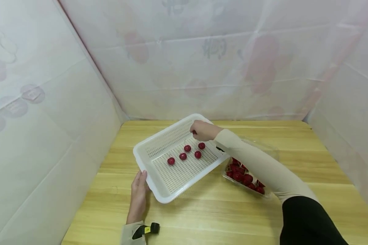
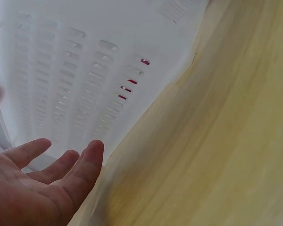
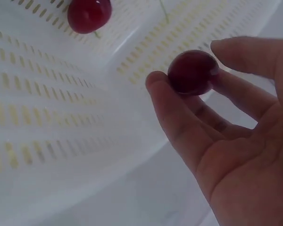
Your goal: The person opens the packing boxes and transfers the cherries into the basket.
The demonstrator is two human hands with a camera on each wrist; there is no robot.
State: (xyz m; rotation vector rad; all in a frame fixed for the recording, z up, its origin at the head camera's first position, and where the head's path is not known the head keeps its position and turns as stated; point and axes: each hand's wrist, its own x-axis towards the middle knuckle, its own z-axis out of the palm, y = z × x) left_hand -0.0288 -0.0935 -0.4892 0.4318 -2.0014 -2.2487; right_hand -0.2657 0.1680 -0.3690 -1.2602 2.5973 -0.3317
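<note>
Head view: left hand (image 1: 138,192), fingers loosely extended at the edge of a white perforated plastic basket (image 1: 171,180). Inside, five glossy round cherries (image 1: 183,156), mostly nearer the right hand (image 1: 203,130), which bends over the basket, pinching a dark-red cherry (image 3: 193,73). Right sleeve (image 1: 263,166) crosses a clear tub (image 1: 243,186) of cherries.

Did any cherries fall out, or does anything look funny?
Nothing looks spilled: the cherries in sight are in the basket, in the box or in the right hand. Only the basket looks a bit odd, because it is turned crooked to the table's edges.
</note>
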